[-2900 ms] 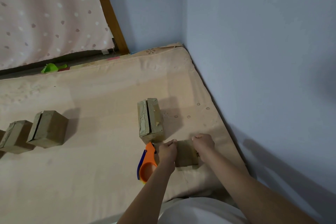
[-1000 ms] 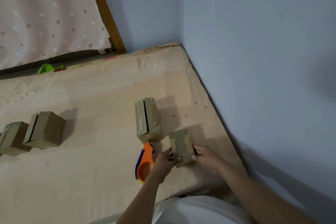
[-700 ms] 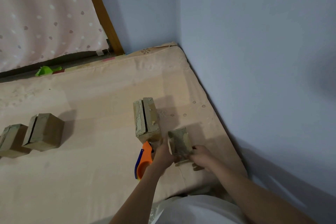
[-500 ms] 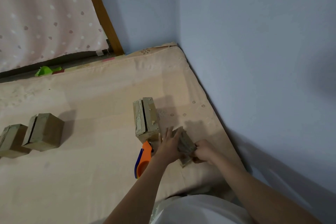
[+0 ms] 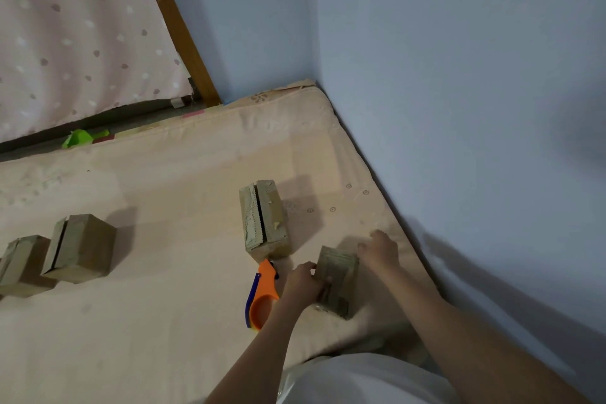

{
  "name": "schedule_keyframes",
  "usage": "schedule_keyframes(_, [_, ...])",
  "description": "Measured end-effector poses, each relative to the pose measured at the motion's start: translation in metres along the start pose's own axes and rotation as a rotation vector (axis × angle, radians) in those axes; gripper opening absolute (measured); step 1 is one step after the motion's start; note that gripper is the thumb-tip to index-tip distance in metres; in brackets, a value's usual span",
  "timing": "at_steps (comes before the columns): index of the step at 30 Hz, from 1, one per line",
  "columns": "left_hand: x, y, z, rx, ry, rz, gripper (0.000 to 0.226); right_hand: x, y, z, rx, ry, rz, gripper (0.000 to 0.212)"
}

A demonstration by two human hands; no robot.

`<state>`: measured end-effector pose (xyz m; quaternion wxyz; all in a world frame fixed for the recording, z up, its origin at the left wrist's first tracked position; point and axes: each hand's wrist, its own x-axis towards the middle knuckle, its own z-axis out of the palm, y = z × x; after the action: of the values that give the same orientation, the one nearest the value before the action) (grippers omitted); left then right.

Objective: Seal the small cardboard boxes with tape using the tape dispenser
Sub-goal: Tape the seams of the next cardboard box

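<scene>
A small cardboard box (image 5: 337, 275) stands on the mattress (image 5: 170, 289) close to me. My left hand (image 5: 303, 282) grips its left side, with a fingertip on the near face. My right hand (image 5: 377, 250) holds the box's far right corner with curled fingers; its thumb is hidden. The orange and blue tape dispenser (image 5: 260, 295) lies on the mattress just left of my left hand, untouched. A taller box (image 5: 264, 220) with a dark slit along its top stands just beyond the dispenser.
Two more small boxes (image 5: 80, 248) (image 5: 19, 264) stand at the left of the mattress. A blue wall (image 5: 459, 108) runs along the right edge. A dotted curtain (image 5: 75, 36) and a green object (image 5: 82, 138) lie beyond the far edge.
The box was lifted and turned between both hands. Now it stands on the mattress again, and my right hand has moved to its far right corner.
</scene>
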<state>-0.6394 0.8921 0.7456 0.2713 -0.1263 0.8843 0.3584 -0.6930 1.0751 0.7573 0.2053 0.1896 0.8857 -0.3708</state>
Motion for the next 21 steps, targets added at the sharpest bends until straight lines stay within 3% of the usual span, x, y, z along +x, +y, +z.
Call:
schedule_keyframes(1, [0.000,-0.006,0.002,-0.084,-0.009,-0.042,0.059,-0.002,0.007,0.005,0.056,-0.012,0.123,0.045])
schedule_keyframes(3, [-0.003,-0.010,0.005,-0.228,-0.030,-0.091,0.061,-0.011,0.014,0.017,0.326,-0.213,0.329,0.050])
schedule_keyframes(5, [-0.003,-0.014,0.008,-0.288,-0.031,-0.107,0.058,-0.019,0.017,0.023,0.505,-0.403,0.404,0.058])
schedule_keyframes(7, [-0.003,-0.014,0.008,-0.320,-0.025,-0.122,0.055,-0.016,0.018,0.028,0.480,-0.417,0.350,0.062])
schedule_keyframes(11, [0.000,-0.007,0.011,-0.443,0.037,-0.140,0.048,-0.010,0.020,0.035,0.391,-0.356,0.104,0.029])
schedule_keyframes(13, [0.001,-0.004,0.012,-0.455,0.074,-0.140,0.048,-0.010,0.024,0.039,0.378,-0.326,0.039,0.028])
schedule_keyframes(18, [0.002,-0.003,0.014,-0.419,0.073,-0.161,0.046,-0.008,0.036,0.046,0.399,-0.289,0.020,0.024])
schedule_keyframes(21, [0.004,-0.005,0.015,-0.415,0.056,-0.169,0.041,-0.008,0.031,0.045,0.288,-0.260,-0.035,0.022])
